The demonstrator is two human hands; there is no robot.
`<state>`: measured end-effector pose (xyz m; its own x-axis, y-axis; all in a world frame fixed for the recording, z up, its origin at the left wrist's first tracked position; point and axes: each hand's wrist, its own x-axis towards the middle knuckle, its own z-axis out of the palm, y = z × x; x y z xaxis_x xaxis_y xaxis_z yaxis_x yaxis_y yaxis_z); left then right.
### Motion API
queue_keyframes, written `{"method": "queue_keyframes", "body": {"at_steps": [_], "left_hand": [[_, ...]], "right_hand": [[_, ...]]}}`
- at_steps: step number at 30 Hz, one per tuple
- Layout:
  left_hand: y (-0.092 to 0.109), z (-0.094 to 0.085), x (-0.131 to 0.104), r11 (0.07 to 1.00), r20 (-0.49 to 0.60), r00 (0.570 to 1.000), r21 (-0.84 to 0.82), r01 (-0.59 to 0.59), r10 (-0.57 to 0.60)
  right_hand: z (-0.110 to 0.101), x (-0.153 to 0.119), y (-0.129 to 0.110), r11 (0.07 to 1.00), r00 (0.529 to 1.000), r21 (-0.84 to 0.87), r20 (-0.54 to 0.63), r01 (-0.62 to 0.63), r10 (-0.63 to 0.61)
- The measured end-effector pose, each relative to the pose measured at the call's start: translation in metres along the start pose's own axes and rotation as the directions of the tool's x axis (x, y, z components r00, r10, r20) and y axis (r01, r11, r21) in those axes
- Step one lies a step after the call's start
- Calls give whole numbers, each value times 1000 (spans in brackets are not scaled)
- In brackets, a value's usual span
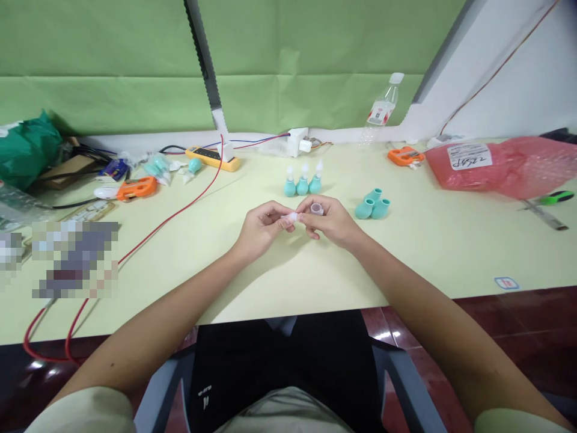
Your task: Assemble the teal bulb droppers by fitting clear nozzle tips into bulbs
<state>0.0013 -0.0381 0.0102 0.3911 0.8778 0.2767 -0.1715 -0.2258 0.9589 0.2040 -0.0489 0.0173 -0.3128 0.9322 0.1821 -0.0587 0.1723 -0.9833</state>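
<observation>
Watching remotely, I saw the left hand (262,230) and right hand (329,221) both pinching one small whitish piece (293,216).

The left hand (264,231) and right hand (333,221) met over the pale table (311,291), their fingertips pinching a small whitish piece (294,216); the right hand also held a translucent cup-like piece (317,208). Beyond stood three teal bulbs with white tips (302,185). Three open-mouthed teal bulbs (380,209) clustered to the right, nearer than a pink bubble-wrap package (505,171).
</observation>
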Motion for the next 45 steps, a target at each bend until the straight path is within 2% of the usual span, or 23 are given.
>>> {"method": "queue_keyframes", "body": {"at_steps": [3,6,10,12,18,23,31,38,41,45], "left_hand": [[0,-2,0,996,-62,997,88,-33,39],[-2,-3,-1,982,-98,992,182,-56,74],[-5,-2,-3,969,-73,994,238,-60,79],[-6,-2,-3,965,-40,996,255,-61,74],[-6,-6,-2,969,16,1000,246,-24,20],[-4,-4,-1,989,32,998,144,39,-44],[2,-1,-3,997,43,998,57,54,-56],[1,-5,-4,986,67,996,163,44,-56],[-3,-6,-6,972,77,997,235,-1,-18],[-7,-9,-8,929,136,988,352,-116,72]], "right_hand": [[-4,-1,-2,995,999,-99,-32,-26,23],[-7,-3,1,971,999,-235,8,-50,54],[-8,-5,7,850,992,-516,109,105,-56],[-7,-5,9,800,986,-580,132,157,-97],[-5,-5,13,808,985,-564,104,170,-134],[-1,-7,17,777,973,-586,116,230,-200],[2,-11,13,748,953,-593,147,298,-263],[2,-13,15,634,918,-670,216,386,-331],[4,-15,12,657,927,-657,214,369,-307],[3,-15,9,734,952,-605,206,307,-228]]}}
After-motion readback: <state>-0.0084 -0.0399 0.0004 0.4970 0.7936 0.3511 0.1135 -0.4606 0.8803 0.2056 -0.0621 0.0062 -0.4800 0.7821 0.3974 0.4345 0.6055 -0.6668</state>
